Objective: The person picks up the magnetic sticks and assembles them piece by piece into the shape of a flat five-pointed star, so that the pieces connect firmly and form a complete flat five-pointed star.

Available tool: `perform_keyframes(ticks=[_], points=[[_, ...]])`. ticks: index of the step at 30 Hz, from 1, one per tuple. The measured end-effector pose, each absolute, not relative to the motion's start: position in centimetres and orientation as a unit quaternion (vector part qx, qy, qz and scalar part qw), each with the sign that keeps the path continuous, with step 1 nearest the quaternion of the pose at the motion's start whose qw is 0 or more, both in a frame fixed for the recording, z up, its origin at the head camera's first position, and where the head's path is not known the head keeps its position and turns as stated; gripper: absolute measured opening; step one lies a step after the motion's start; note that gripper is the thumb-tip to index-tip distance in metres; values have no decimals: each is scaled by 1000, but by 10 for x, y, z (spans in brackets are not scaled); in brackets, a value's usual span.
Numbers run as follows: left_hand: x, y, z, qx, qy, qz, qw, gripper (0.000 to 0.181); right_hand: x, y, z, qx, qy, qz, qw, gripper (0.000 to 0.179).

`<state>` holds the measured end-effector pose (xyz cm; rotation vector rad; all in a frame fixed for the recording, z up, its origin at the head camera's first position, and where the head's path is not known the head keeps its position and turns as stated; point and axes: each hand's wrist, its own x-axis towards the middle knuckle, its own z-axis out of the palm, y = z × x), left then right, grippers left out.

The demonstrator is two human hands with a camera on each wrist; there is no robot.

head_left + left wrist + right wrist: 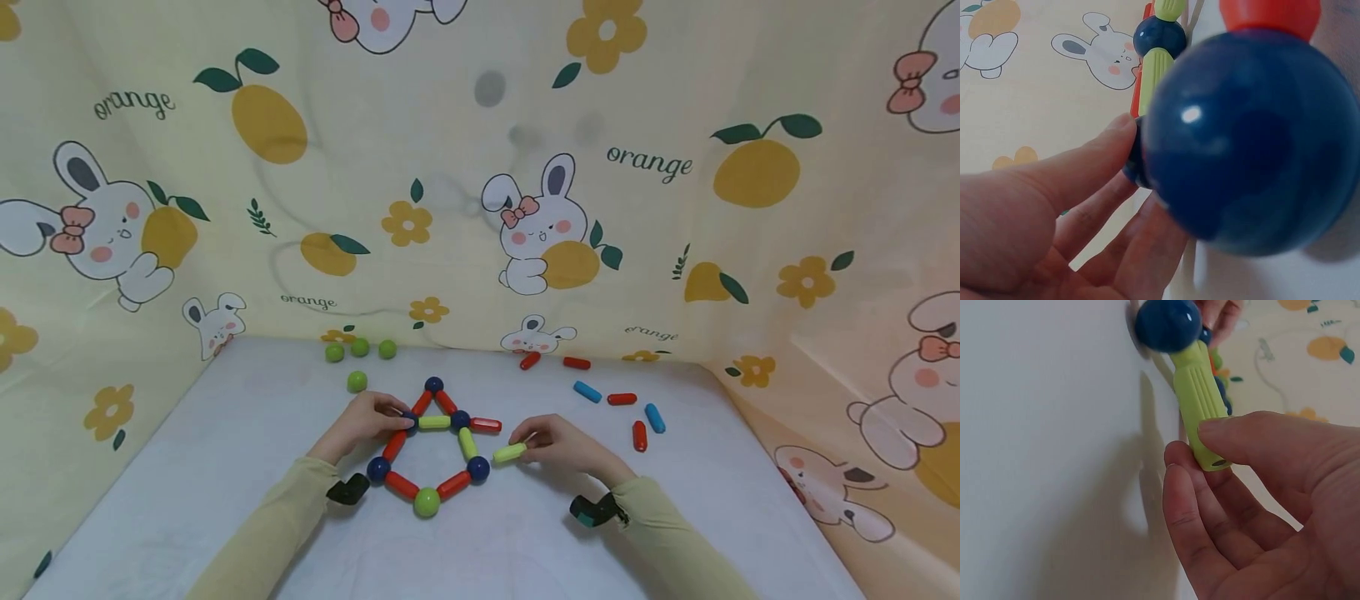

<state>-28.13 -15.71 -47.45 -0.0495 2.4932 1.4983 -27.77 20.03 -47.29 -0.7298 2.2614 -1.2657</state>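
Note:
A magnetic-stick figure of rods and balls lies on the table: a ring with a triangle at its far side. My left hand [366,425] pinches the dark blue ball [410,422] at the triangle's left corner. Close to the left wrist camera looms another blue ball [1254,144], the ring's left one. My right hand [561,447] holds a lime-green rod [509,453] by one end between thumb and fingers, its free end pointing toward the ring's right blue ball [477,469]. From the triangle's right blue ball [460,421] a red rod [486,426] sticks out. A green ball [427,502] forms the near corner.
Several loose green balls [357,381] sit at the back left. Toward the back right lie scattered red rods [622,399] and blue rods [587,392]. A patterned cloth [450,275] with rabbits and oranges hangs behind and beside the white tabletop [247,417].

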Motion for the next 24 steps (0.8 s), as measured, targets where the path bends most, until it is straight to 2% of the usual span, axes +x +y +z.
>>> perform_keyframes(ticks=[9,24], points=[[-281,-157,-475,-17,853,509,115,26,-276,185,-475,-257,818,-462,227,22],[-280,-156,-474,-17,853,509,117,25,-275,178,-481,-184,833,-488,187,26]])
